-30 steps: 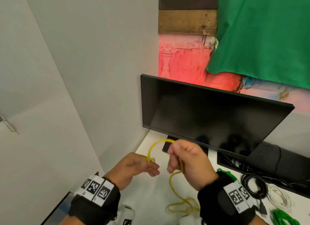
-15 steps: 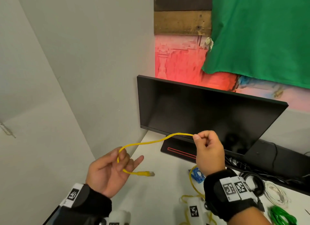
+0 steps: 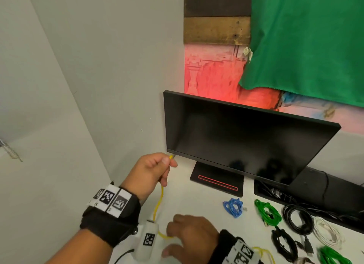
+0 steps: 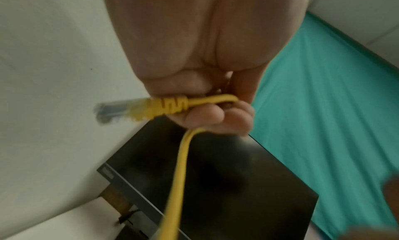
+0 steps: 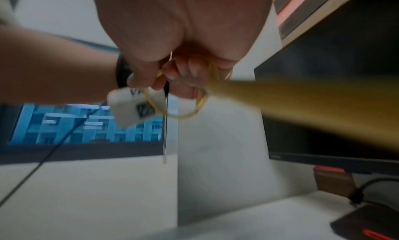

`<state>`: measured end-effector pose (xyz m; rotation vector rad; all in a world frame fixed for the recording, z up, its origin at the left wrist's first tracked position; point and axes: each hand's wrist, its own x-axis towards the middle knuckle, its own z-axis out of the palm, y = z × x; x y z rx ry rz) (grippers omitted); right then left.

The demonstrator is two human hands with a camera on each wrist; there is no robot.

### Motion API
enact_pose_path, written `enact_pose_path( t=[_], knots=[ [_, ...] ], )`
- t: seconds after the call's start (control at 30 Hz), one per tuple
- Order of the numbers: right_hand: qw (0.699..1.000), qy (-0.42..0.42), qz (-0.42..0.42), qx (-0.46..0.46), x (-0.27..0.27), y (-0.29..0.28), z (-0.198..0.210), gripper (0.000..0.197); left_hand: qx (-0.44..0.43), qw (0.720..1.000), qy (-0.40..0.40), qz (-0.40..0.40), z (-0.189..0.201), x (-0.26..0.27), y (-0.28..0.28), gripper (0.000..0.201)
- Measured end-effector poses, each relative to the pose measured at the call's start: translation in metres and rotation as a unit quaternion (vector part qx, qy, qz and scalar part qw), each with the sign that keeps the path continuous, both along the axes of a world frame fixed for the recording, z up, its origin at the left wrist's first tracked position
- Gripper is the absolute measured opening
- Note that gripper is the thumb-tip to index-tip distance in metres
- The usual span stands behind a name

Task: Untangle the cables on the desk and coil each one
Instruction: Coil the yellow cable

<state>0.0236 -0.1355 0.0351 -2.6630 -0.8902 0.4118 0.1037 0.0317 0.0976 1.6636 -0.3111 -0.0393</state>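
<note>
Head view: left hand (image 3: 150, 172) raised near the monitor's (image 3: 242, 139) left corner, fingers curled round the yellow cable (image 3: 159, 201) just behind its plug. Cable drops to the desk (image 3: 199, 202), where the right hand (image 3: 190, 234) pinches it low. Further right, coiled blue cable (image 3: 233, 204), green cable (image 3: 267, 213), black cable (image 3: 297, 218).

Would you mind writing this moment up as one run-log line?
left hand: grips yellow cable at plug end | right hand: holds its slack low over desk | coil: not yet formed
</note>
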Motion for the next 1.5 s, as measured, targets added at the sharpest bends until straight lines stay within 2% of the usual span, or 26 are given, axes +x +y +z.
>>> enact_pose_path(
  t=[0.07,0.1,0.17,0.23,0.3,0.4,0.47,0.53,0.6,0.7,0.73,0.8,0.87,0.9,1.0,1.07,1.13,1.2,1.27,1.33,1.4,1.5],
  knots=[
    [0.997,-0.036,0.054,0.045,-0.01,0.005,0.015,0.041,0.056,0.996,0.049,-0.05,-0.01,0.002,0.005,0.033],
    [0.992,-0.073,0.046,0.089,-0.012,0.004,0.023,0.041,0.067,0.992,0.072,-0.081,-0.012,0.001,0.009,0.034],
    [0.971,-0.141,-0.02,0.192,-0.01,-0.002,0.039,0.041,0.064,0.983,0.106,-0.131,-0.014,-0.002,0.014,0.034],
    [0.934,-0.205,-0.094,0.275,0.0,-0.013,0.047,0.037,0.045,0.974,0.126,-0.182,-0.012,-0.007,0.014,0.045],
    [0.917,-0.233,-0.139,0.293,0.011,-0.02,0.052,0.039,0.024,0.964,0.131,-0.231,-0.011,-0.011,0.007,0.06],
    [0.929,-0.213,-0.201,0.228,0.022,-0.023,0.053,0.05,-0.068,0.965,0.151,-0.202,-0.009,-0.011,0.001,0.06],
    [0.924,-0.175,-0.26,0.22,0.029,-0.028,0.049,0.045,-0.121,0.952,0.194,-0.201,-0.006,-0.007,0.003,0.051],
    [0.916,-0.125,-0.291,0.247,0.033,-0.032,0.045,0.032,-0.12,0.933,0.236,-0.242,-0.004,-0.005,0.003,0.041],
    [0.919,-0.1,-0.276,0.263,0.032,-0.031,0.042,0.022,-0.105,0.926,0.27,-0.243,-0.002,-0.006,-0.001,0.032],
    [0.928,-0.089,-0.247,0.263,0.034,-0.031,0.04,0.021,-0.1,0.938,0.271,-0.193,-0.006,-0.008,-0.009,0.026],
    [0.923,-0.064,-0.253,0.283,0.036,-0.033,0.042,0.02,-0.099,0.944,0.261,-0.178,-0.008,-0.009,-0.011,0.024],
    [0.894,0.033,-0.266,0.36,0.037,-0.037,0.047,0.014,-0.087,0.952,0.248,-0.158,-0.01,-0.01,-0.013,0.022],
    [0.861,0.126,-0.247,0.426,0.034,-0.038,0.052,0.009,-0.053,0.955,0.242,-0.16,-0.008,-0.012,-0.014,0.021],
    [0.858,0.144,-0.227,0.437,0.032,-0.037,0.052,0.01,-0.034,0.954,0.243,-0.173,-0.006,-0.012,-0.016,0.02],
    [0.886,0.122,-0.197,0.402,0.033,-0.037,0.051,0.017,0.01,0.945,0.251,-0.208,-0.004,-0.016,-0.019,0.021],
    [0.911,0.065,-0.215,0.345,0.038,-0.04,0.048,0.028,0.023,0.949,0.242,-0.201,-0.006,-0.017,-0.023,0.027],
    [0.922,0.002,-0.238,0.304,0.041,-0.041,0.042,0.03,0.043,0.954,0.24,-0.174,-0.009,-0.017,-0.028,0.032],
    [0.91,-0.05,-0.27,0.311,0.043,-0.04,0.036,0.03,0.08,0.959,0.229,-0.147,-0.013,-0.014,-0.028,0.039],
    [0.884,-0.094,-0.317,0.33,0.046,-0.044,0.033,0.031,0.095,0.96,0.212,-0.154,-0.018,-0.014,-0.02,0.039],
    [0.867,-0.117,-0.356,0.328,0.051,-0.052,0.032,0.031,0.033,0.959,0.216,-0.182,-0.023,-0.017,-0.012,0.029],
    [0.855,-0.104,-0.377,0.34,0.053,-0.055,0.028,0.032,-0.013,0.959,0.222,-0.175,-0.026,-0.02,-0.011,0.027],
    [0.822,-0.058,-0.394,0.407,0.052,-0.049,0.02,0.033,0.057,0.967,0.2,-0.149,-0.031,-0.022,-0.024,0.035]
  ],
)
